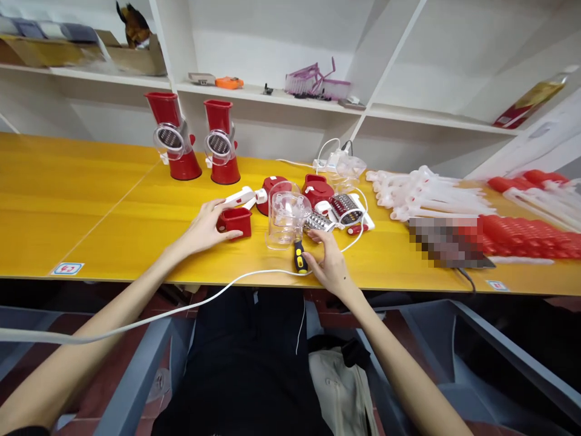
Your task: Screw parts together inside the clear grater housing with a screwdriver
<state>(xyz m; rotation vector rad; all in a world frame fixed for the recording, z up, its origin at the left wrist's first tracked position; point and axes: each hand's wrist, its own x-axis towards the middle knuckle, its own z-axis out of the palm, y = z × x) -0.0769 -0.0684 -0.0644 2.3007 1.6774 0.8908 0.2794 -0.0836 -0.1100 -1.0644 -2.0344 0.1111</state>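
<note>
Red hopper [235, 221]: boxy, open-topped, under left hand [203, 230].

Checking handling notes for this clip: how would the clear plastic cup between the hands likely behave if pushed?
The clear plastic cup looks thin-walled and hollow, so probably light and quick to slide on the smooth yellow table. It stands upright and fairly tall, so a high push might tip it.

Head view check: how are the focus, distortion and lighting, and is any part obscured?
Head view: wide-angle bend curves the yellow wooden table and white shelves; light is even, with soft shadows; the purple brush heap is blurred; a pixelated patch masks part of the table; both hands, left and right, are sharp.
</note>
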